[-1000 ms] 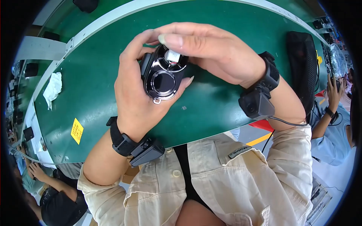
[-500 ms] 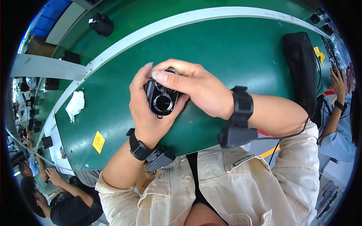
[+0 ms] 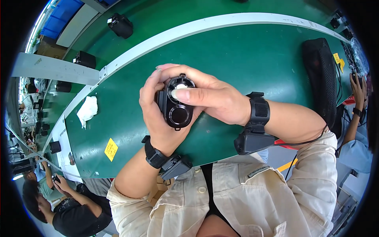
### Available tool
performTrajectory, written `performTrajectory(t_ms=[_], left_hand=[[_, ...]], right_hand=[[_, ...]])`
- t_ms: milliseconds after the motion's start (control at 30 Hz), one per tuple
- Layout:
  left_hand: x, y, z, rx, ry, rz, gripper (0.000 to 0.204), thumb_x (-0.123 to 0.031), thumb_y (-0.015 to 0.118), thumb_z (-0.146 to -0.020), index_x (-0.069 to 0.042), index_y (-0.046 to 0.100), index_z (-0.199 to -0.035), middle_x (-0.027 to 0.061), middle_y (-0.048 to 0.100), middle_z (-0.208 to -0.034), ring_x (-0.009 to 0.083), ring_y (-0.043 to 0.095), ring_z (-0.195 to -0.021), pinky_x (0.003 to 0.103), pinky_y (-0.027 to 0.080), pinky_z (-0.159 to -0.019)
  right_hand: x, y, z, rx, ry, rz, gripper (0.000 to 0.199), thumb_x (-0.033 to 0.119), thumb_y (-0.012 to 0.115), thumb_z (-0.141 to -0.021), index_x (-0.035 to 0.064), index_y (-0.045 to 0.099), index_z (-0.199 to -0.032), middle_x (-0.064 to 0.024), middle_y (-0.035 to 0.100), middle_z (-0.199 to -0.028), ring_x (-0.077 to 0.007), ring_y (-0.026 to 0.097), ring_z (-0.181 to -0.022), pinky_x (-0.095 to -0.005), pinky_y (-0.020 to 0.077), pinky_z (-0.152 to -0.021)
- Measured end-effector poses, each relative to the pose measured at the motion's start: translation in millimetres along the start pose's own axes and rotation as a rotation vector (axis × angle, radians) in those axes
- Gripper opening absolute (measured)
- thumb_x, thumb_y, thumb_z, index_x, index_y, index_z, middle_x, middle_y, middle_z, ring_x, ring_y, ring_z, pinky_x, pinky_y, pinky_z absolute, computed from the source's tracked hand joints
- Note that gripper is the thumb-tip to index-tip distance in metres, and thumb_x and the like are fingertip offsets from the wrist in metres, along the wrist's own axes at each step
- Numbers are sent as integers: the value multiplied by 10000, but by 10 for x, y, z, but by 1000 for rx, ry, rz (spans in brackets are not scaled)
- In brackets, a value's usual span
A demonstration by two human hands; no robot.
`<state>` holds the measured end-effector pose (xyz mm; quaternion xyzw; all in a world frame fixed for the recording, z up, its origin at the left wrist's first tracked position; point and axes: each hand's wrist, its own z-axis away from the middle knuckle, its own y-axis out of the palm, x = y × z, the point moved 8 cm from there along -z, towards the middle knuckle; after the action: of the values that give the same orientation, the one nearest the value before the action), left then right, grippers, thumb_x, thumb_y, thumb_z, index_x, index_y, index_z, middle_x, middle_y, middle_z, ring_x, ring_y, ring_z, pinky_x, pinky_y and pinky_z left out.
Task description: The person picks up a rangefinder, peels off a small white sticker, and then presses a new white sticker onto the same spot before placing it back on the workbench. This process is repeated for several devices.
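Note:
A black two-barrelled device (image 3: 179,115), binocular-like, with two round glossy rings and a small loop at each end, is held over the bench in front of me. My left hand (image 3: 156,114) wraps around it from the left and below, fingers curled along its side. My right hand (image 3: 221,98) grips it from the right, its thumb lying across the upper ring and its fingers curled over the far end. A small whitish patch shows in the upper ring beside the thumb; I cannot tell what it is. The lower ring is uncovered.
On the green bench (image 3: 252,59) lie a crumpled white cloth (image 3: 87,110), a yellow note (image 3: 111,149) and a black mesh pouch (image 3: 319,71). A pale metal rail (image 3: 221,19) crosses the far side, with black devices (image 3: 120,25) beyond it. Co-workers (image 3: 79,205) sit at both sides.
The device has tilted slightly in my hands, and my right thumb has shifted over its upper ring. The whole view has moved a little, so the bench appears shifted right and downward.

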<state>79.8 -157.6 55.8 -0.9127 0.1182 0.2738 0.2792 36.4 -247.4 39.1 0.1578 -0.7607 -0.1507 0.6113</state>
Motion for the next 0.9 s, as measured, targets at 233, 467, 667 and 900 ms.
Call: performTrajectory(t_ms=[233,467,667,900], left_hand=[[-94,-22,-20,-21,59,-13,986,-134,915,-584,-50,342,-1381,125,515,-1141,245,545,-951,351,466,-805],[-7,2,-24,10,-35,56,957,-75,887,-598,-51,326,-1374,131,507,-1130,261,543,-986,359,462,-833],[16,-90,-6,-37,59,113,935,-79,873,-592,-43,338,-1358,162,477,-1255,287,541,-1045,364,456,-876],[-141,34,-168,119,107,178,840,-200,899,-561,-48,458,-1261,148,536,-1204,299,575,-1025,367,488,-849]], right_hand=[[34,10,48,0,3,20,422,292,434,-1013,33,433,-1347,-136,324,-1473,-242,390,-1312,-378,331,-1075],[123,38,26,-25,-212,363,395,268,400,-1019,6,449,-1310,-168,406,-1409,-246,429,-1272,-375,340,-1058],[218,22,38,-44,-319,567,386,235,424,-1009,-4,450,-1311,-165,471,-1345,-222,469,-1219,-347,367,-1032],[334,-65,21,136,-15,253,447,260,505,-985,-10,444,-1336,-104,536,-1243,-161,515,-1144,-301,420,-967]])
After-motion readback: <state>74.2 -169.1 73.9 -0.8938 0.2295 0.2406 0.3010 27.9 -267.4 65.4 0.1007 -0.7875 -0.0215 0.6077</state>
